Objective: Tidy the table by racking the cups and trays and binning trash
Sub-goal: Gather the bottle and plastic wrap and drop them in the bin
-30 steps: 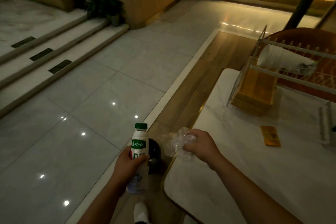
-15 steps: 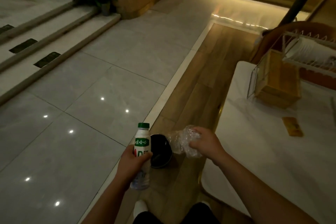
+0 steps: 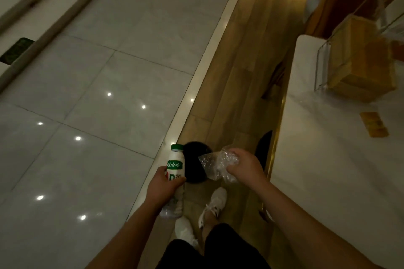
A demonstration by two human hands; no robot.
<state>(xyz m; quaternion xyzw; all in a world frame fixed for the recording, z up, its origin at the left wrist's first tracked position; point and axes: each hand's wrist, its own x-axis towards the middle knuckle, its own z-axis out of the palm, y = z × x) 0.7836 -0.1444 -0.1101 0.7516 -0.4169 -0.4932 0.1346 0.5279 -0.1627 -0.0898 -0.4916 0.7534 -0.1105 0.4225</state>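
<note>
Bottle (image 3: 175, 159): upright, clasped in the left grip (image 3: 161, 185), beside the black bin (image 3: 192, 166) on the floor
Plastic wrap (image 3: 215, 164): crumpled, pinched by the right grip (image 3: 246, 166) above the bin
Done: wooden trays apparently racked in the rack (image 3: 319, 67) on the desk (image 3: 328, 192)
Left: both pieces not yet binned; brown packet (image 3: 374, 125) lying on the desk — probably trash too

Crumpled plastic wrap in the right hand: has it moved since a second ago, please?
Yes: the plastic wrap left the table edge leftward, now overlapping the black bin.
</note>
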